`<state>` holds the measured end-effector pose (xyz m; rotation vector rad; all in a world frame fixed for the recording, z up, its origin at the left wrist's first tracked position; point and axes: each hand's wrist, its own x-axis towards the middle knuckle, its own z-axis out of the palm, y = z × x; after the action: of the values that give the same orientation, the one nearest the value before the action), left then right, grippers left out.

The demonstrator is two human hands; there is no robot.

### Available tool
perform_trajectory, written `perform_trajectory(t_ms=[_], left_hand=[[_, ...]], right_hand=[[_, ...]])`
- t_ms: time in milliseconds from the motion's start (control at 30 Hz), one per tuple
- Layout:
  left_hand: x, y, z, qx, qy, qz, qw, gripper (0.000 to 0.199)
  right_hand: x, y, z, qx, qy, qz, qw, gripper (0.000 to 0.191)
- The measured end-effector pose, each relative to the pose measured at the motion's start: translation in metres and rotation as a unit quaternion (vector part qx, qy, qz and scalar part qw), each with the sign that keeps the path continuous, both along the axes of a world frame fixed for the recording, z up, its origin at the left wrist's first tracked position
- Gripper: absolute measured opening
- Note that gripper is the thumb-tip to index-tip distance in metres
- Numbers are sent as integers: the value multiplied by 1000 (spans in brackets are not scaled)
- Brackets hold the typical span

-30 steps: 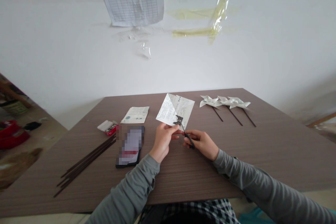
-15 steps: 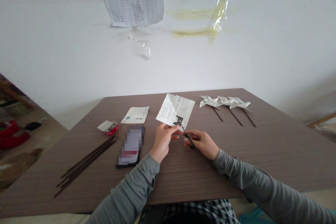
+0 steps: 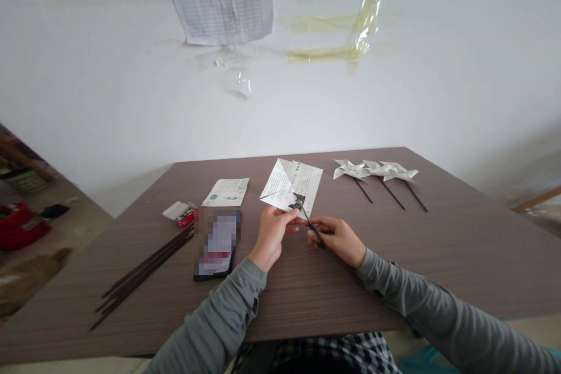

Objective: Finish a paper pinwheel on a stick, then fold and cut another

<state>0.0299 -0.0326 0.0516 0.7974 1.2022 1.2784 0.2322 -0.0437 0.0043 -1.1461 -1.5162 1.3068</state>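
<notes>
Between the thumb and fingers of my left hand (image 3: 274,234) is a square sheet of printed paper (image 3: 305,178), held tilted above the table with a diagonal crease across it. My right hand (image 3: 339,239) grips a pair of black-handled scissors (image 3: 316,235). The blades lie over the lower corner of the sheet, pointing toward its middle, beside a dark printed picture. A slit shows at the sheet's left corner. My right fingertips are close to those of my left hand.
To the right lie several paper pinwheels (image 3: 350,169) on dark sticks. On the left are paper squares (image 3: 226,192), an open small red-and-white box (image 3: 180,213), a bundle of dark sticks (image 3: 144,272) and a phone (image 3: 218,243). The wooden table (image 3: 372,298) meets a white wall.
The sheet has shifted slightly left and its right corner has dipped a little. The slit at its left corner shows more clearly. Both hands stay almost where they were.
</notes>
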Motion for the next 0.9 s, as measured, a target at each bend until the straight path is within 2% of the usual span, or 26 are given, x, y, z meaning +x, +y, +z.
perform_trajectory(t_ms=[267, 600, 900], left_hand=[[0, 0, 0, -1, -1, -10, 1000, 26], [-2, 2, -4, 9, 8, -18, 1000, 31], [-2, 2, -3, 6, 0, -12, 1000, 30]], right_hand=[[1, 2, -2, 3, 10, 4, 1000, 70], [3, 0, 2, 2, 1, 5, 1000, 62], [4, 4, -3, 3, 10, 11, 1000, 60]])
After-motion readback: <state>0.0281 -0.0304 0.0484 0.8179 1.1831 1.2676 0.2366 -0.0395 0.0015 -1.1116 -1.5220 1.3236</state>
